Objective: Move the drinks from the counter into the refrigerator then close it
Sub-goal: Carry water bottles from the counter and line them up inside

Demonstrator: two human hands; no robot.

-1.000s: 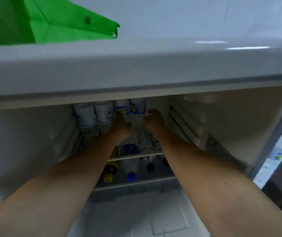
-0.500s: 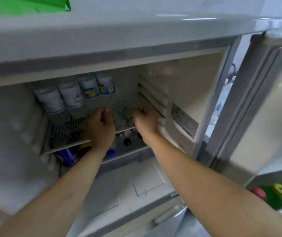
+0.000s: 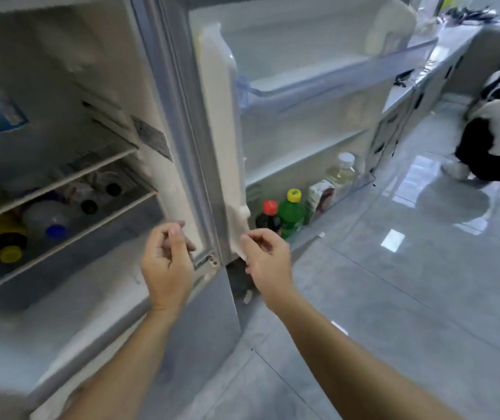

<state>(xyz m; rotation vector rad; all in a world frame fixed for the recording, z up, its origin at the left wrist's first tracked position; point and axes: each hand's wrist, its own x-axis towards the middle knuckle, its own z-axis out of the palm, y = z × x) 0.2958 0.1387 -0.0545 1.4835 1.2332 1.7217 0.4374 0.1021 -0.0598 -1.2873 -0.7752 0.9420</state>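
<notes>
— Where do the drinks sit, and what room do you have?

— Your refrigerator (image 3: 69, 71) stands open; bottles (image 3: 48, 219) lie on their sides on its wire shelves (image 3: 69, 174), caps facing out. The door (image 3: 303, 95) is swung wide to your right, its lowest bin holding a red-capped bottle (image 3: 268, 215), a green bottle (image 3: 292, 212), a carton (image 3: 321, 192) and a clear bottle (image 3: 342, 169). Open floor (image 3: 394, 298) lies beyond the door's edge.

— And your hands?

— Your left hand (image 3: 166, 262) hangs loosely curled, grasping nothing, before the cabinet's hinge-side frame. Your right hand (image 3: 268, 257), also loosely curled and released, hovers by the door's inner bottom corner; contact cannot be told.

— The room?

— Glossy grey tiles, a counter (image 3: 442, 59) along the far side, a person (image 3: 497, 128) crouching on the right.

— What differs from half a second ago?

— Both hands have come out from the shelf, and your view has swung right.
</notes>
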